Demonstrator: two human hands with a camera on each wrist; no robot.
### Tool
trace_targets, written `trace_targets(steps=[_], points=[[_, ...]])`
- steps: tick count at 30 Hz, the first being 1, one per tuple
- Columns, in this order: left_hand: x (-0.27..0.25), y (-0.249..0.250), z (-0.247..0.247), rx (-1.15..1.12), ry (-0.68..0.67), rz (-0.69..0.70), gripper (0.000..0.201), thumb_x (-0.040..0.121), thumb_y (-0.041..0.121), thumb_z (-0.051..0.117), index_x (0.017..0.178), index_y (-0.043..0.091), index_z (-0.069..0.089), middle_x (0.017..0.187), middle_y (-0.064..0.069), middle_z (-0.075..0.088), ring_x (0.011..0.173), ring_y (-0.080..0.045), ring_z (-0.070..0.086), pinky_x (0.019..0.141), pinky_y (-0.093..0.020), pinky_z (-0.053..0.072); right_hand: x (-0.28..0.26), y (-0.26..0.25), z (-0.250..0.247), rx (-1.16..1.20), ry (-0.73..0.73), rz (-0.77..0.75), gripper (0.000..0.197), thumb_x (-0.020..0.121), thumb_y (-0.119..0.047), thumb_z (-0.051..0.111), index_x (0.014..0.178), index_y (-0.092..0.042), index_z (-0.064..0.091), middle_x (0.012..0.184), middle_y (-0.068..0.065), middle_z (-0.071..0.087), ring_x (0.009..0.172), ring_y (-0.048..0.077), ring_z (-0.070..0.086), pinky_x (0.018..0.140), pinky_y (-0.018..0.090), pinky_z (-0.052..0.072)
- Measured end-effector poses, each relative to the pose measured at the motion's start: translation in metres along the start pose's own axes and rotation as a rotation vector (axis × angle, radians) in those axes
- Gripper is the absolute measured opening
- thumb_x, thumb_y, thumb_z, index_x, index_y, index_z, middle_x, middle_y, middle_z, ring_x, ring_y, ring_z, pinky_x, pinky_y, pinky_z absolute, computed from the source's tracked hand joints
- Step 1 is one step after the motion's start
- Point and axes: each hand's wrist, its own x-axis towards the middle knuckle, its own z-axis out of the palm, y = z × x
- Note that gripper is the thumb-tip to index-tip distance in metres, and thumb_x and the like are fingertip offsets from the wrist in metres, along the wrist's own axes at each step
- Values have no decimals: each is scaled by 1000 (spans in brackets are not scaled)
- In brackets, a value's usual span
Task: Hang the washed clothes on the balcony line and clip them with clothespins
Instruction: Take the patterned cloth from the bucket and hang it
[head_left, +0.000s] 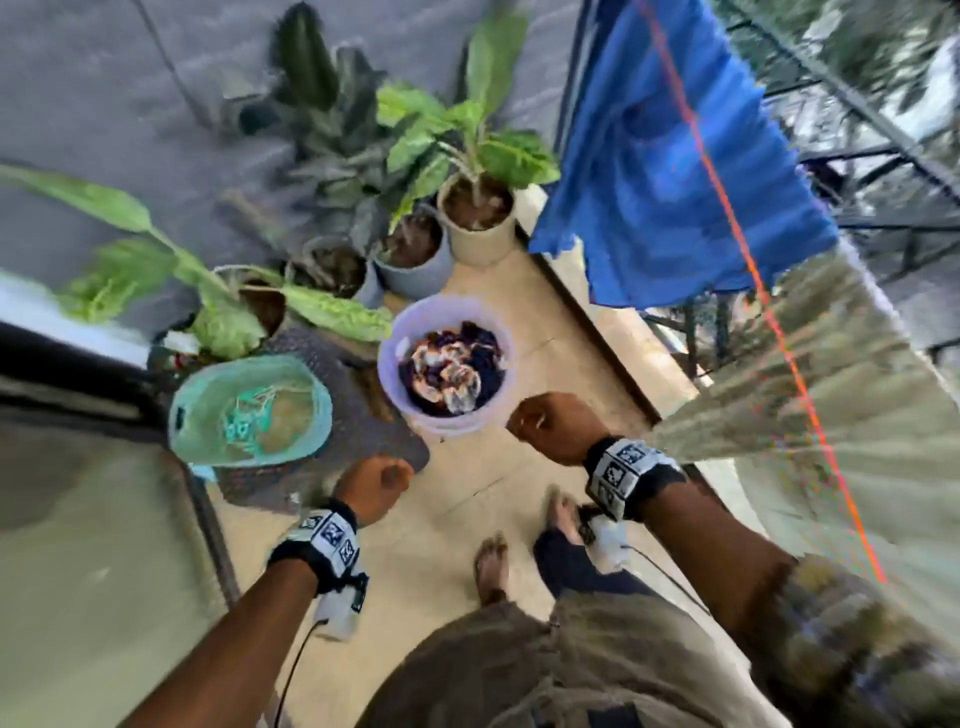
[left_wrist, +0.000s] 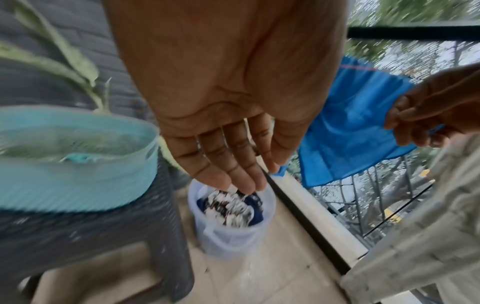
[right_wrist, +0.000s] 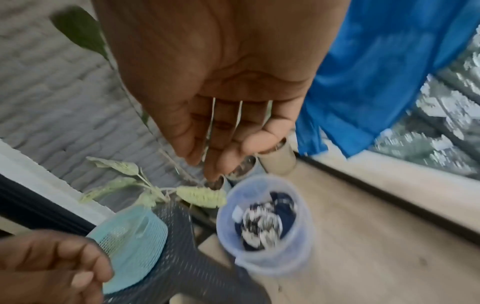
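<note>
We looked down at a balcony floor (head_left: 519, 374) of pale tiles, where a translucent lavender bucket (head_left: 447, 358) stood holding a crumpled heap of washed clothes (head_left: 451, 373), dark navy mixed with white. Our left hand (head_left: 375, 487) hung above the floor just beside a dark woven stool (head_left: 358, 431), its fingers (left_wrist: 235, 164) relaxed, slightly bent and pointing downward, holding nothing. Our right hand (head_left: 551, 427) hovered near the bucket's right rim, also empty; in the right wrist view its fingers (right_wrist: 228, 139) drooped loosely toward the bucket. Both wrists wore bands printed with black-and-white square markers. On the stool sat a teal mesh basket (head_left: 249, 410); something teal lay in it, too blurred for us to identify. An orange clothesline (head_left: 743, 260) ran diagonally along the right side, and over it hung a blue garment (head_left: 670, 171) farther away and a pale olive striped garment (head_left: 810, 384) nearer to us, close beside the right forearm. We could not tell whether clothespins held either one. Behind the bucket stood a row of potted plants (head_left: 467, 171) with broad green leaves, set against a grey wall (head_left: 104, 93). A dark metal railing (head_left: 883, 171) closed the balcony's right edge. Our bare feet (head_left: 493, 566) showed on the tiles below the hands.
</note>
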Motion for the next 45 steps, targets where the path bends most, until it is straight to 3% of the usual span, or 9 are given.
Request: trace_targets(steps=[7, 10, 14, 17, 22, 27, 33, 37, 45], points=[[47, -83, 47, -87, -66, -203, 29, 67, 58, 48, 75, 35, 65, 92, -9, 75, 87, -32, 70, 81, -43, 57, 73, 38, 56, 145, -268, 186, 33, 93, -27, 59, 60, -29, 59, 64, -10, 62, 62, 4, 57, 62, 18, 42], [78, -50, 38, -88, -102, -275, 53, 69, 51, 50, 94, 12, 74, 100, -14, 74, 93, -33, 69, 81, -34, 52, 117, 61, 69, 188, -336, 274, 28, 90, -35, 58, 66, -22, 63, 72, -2, 70, 72, 18, 68, 78, 30, 55], [143, -38, 29, -144, -79, -306, 40, 77, 40, 51, 100, 14, 70, 94, -12, 72, 97, -36, 68, 85, -39, 52, 183, 81, 69, 110, -426, 291, 27, 87, -24, 60, 60, -29, 59, 77, -2, 67, 88, 26, 67, 87, 32, 52], [186, -35, 20, -170, -23, -282, 8, 88, 25, 62, 96, 25, 63, 99, -4, 68, 100, -28, 67, 85, -34, 50, 232, 90, 70, 64, -427, 316, 16, 89, -28, 62, 73, -30, 63, 82, 1, 70, 92, 23, 67, 88, 30, 50], [273, -72, 23, -119, 171, -304, 29, 87, 8, 65, 115, 8, 68, 122, -17, 55, 107, -31, 59, 94, -27, 41, 335, 109, 97, -89, -270, 319, 29, 93, -26, 57, 117, -16, 68, 120, 11, 67, 110, 32, 62, 92, 37, 50], [341, -116, 34, -131, 267, -390, 61, 90, 17, 66, 146, 7, 43, 149, -18, 35, 134, -35, 42, 112, -38, 34, 425, 135, 146, -215, -231, 443, 32, 94, -29, 54, 113, -4, 61, 114, 15, 66, 87, 33, 60, 67, 33, 45], [372, -146, 41, -234, 322, -528, 83, 95, 21, 62, 157, 4, 9, 165, -17, 6, 151, -28, 11, 116, -34, 22, 452, 160, 194, -144, -166, 638, 39, 94, -31, 59, 116, 0, 60, 115, 18, 66, 102, 33, 65, 68, 29, 43], [382, -151, 44, -270, 349, -502, 62, 92, 17, 62, 146, 2, 35, 149, -24, 34, 137, -38, 37, 107, -41, 36, 450, 166, 198, -103, -128, 632, 37, 87, -32, 66, 111, -5, 60, 106, 15, 66, 83, 30, 61, 67, 28, 45], [381, -143, 41, -268, 329, -520, 58, 91, 20, 64, 139, 0, 40, 142, -28, 40, 131, -42, 42, 106, -44, 37, 434, 174, 172, 330, -199, 535, 30, 71, -20, 84, 84, -17, 56, 68, -5, 53, 52, 16, 65, 58, 33, 58]])
